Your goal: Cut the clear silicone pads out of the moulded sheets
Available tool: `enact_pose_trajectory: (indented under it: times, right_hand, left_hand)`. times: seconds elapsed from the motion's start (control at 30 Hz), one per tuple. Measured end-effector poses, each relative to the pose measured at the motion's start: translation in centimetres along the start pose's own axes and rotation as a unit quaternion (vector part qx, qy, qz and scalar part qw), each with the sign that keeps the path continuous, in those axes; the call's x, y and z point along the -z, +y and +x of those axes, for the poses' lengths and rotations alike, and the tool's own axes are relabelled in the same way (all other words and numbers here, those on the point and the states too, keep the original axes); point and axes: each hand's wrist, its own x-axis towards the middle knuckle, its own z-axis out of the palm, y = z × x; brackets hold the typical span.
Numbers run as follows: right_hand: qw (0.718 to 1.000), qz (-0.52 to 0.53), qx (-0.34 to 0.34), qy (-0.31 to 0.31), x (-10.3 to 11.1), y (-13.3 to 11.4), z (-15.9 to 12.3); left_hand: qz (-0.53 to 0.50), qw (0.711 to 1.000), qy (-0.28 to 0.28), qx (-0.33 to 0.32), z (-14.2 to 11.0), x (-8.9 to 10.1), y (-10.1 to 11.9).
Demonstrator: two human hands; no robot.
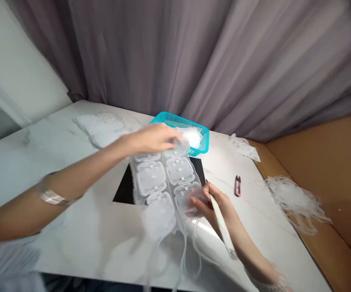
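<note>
My left hand [160, 138] is closed on the top edge of a translucent moulded sheet [152, 176] with rounded square sections. The sheet hangs tilted above the table, and thin clear strips trail from its lower end. In my right hand [220, 202] is a slim white-handled tool [222, 225] with a dark tip; blur hides its exact kind. The thumb and fingers of that hand also touch the sheet's lower right side. Below the sheet, partly covered, lies a black mat [125, 188].
A turquoise basket [205, 142] holding white translucent pieces stands behind the sheet. Pink thread snips [237, 187] lie to the right, near a heap of clear strips [293, 198] and a crumpled white bag [244, 147]. A clear bag [99, 125] rests back left.
</note>
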Motion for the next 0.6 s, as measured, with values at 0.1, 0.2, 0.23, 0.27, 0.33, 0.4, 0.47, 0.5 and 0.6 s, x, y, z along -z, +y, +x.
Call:
enact_pose_trajectory:
  times: [0.1, 0.2, 0.23, 0.27, 0.33, 0.4, 0.47, 0.5, 0.6]
  right_hand:
    - [0.996, -0.083, -0.027, 0.032, 1.0, 5.4, 1.7]
    - [0.983, -0.165, -0.031, 0.075, 2.9, 8.2, 2.6]
    - [0.978, -0.185, -0.021, 0.094, 3.5, 8.4, 2.8]
    - [0.972, -0.203, -0.007, 0.119, 4.0, 8.3, 2.8]
    - [0.958, -0.231, 0.012, 0.169, 4.6, 7.5, 2.5]
    - [0.957, -0.211, 0.011, 0.197, 4.3, 6.3, 1.8]
    - [0.976, -0.143, 0.0, 0.165, 3.3, 5.1, 1.0]
    - [0.985, -0.112, -0.003, 0.132, 2.5, 4.7, 0.6]
    - [0.994, -0.095, 0.006, 0.053, 0.3, 3.8, 0.1]
  left_hand:
    - [0.136, 0.987, -0.088, -0.018, 1.0, -5.5, -0.1]
    - [0.145, 0.986, -0.081, -0.018, -1.6, -8.7, 1.3]
    - [0.14, 0.987, -0.076, -0.027, -3.1, -9.2, 2.0]
    - [0.135, 0.987, -0.071, -0.048, -4.8, -9.7, 2.7]
    - [0.124, 0.986, -0.055, -0.092, -8.3, -10.4, 4.1]
    - [0.125, 0.984, -0.05, -0.117, -11.2, -11.1, 5.1]
    - [0.124, 0.985, -0.055, -0.11, -12.9, -11.9, 5.6]
    - [0.117, 0.986, -0.06, -0.099, -13.2, -12.3, 5.7]
    - [0.089, 0.991, -0.075, -0.068, -12.8, -13.0, 5.0]
